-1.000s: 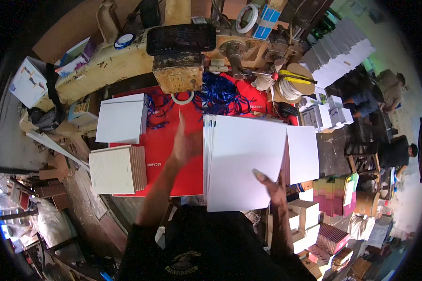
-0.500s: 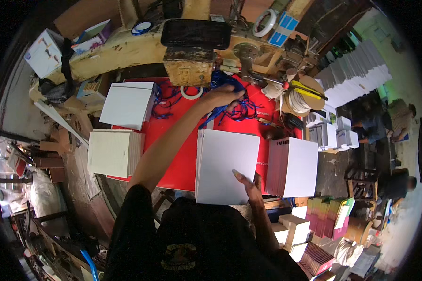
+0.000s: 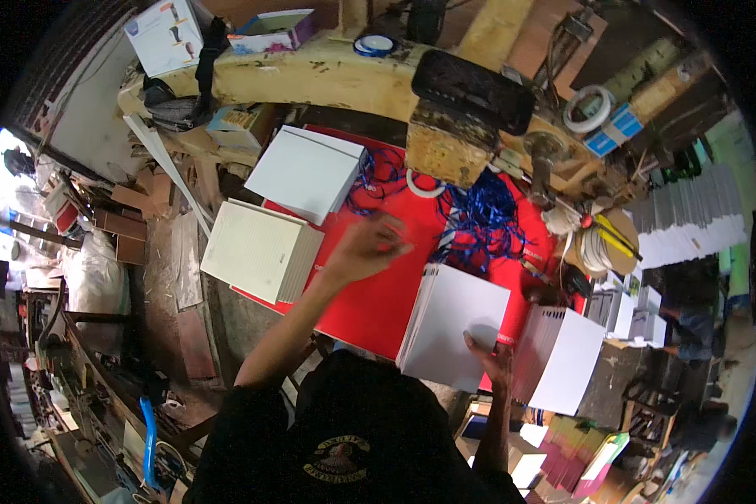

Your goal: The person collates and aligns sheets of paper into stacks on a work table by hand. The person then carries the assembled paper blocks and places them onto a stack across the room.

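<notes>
My right hand (image 3: 491, 363) is at the near right edge of a stack of white paper blocks (image 3: 458, 323), with the thumb on the top sheet and the fingers at the side. Over the red board (image 3: 370, 307), my left hand (image 3: 371, 248) hangs in the air. It is smeared by motion, and whether anything is between its fingers cannot be made out. Beyond the white stack lies a tangled heap of shiny blue ribbons (image 3: 483, 218). More ribbon strands (image 3: 382, 172) spread beside the far left white stack (image 3: 302, 172).
A cream stack (image 3: 256, 248) stands on the left, another white stack (image 3: 563, 357) on the right. A wooden block under a black pad (image 3: 472, 92) overhangs the far side. A roll of white tape (image 3: 426, 185) lies below it. A yellow cutter (image 3: 617, 237) rests on a spool at right.
My left hand has come away from the blue ribbons, leftward and nearer to me over the red board. My right hand stays at the white stack. The whole view has shifted and tilted.
</notes>
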Tool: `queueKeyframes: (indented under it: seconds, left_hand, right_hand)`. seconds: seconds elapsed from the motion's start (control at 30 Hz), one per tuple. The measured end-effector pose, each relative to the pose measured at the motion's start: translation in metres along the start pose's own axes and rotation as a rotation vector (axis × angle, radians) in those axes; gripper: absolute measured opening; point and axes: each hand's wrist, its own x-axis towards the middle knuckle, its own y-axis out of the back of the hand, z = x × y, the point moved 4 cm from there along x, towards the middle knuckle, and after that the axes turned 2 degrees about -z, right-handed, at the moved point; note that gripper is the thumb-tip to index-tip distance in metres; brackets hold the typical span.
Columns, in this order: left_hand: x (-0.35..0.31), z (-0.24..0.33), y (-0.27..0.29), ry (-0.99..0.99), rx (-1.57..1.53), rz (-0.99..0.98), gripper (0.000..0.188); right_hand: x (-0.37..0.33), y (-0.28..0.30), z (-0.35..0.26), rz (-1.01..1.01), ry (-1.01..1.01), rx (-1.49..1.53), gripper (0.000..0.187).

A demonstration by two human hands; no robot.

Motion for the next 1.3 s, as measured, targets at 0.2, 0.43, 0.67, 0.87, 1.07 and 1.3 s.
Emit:
queueKeyframes:
  seconds: [0.2, 0.43, 0.67, 0.87, 1.07, 1.3]
  left_hand:
    - [0.029, -0.088, 0.194, 0.132, 0.615, 0.575, 0.056]
    - [0.047, -0.235, 0.267, 0.339, 0.618, 0.323, 0.077]
    - [0.065, -0.308, 0.257, 0.48, 0.607, 0.196, 0.075]
    - [0.075, -0.341, 0.267, 0.684, 0.63, 0.146, 0.082]
    - [0.068, -0.411, 0.321, 0.286, 0.426, 0.107, 0.093]
    - [0.106, -0.296, 0.297, 0.454, 0.109, -0.019, 0.095]
  right_hand:
    - [-0.032, 0.001, -0.137, 0.661, 0.611, -0.381, 0.034]
    - [0.089, -0.224, -0.208, -0.241, 0.709, 0.085, 0.041]
    - [0.183, -0.345, -0.239, 0.028, 0.418, 0.063, 0.072]
    - [0.196, -0.329, -0.262, 0.023, 0.103, 0.023, 0.065]
    - [0.184, -0.342, -0.289, 0.104, 0.276, 0.573, 0.061]
    - [0.175, -0.336, -0.284, -0.2, 0.151, 0.637, 0.071]
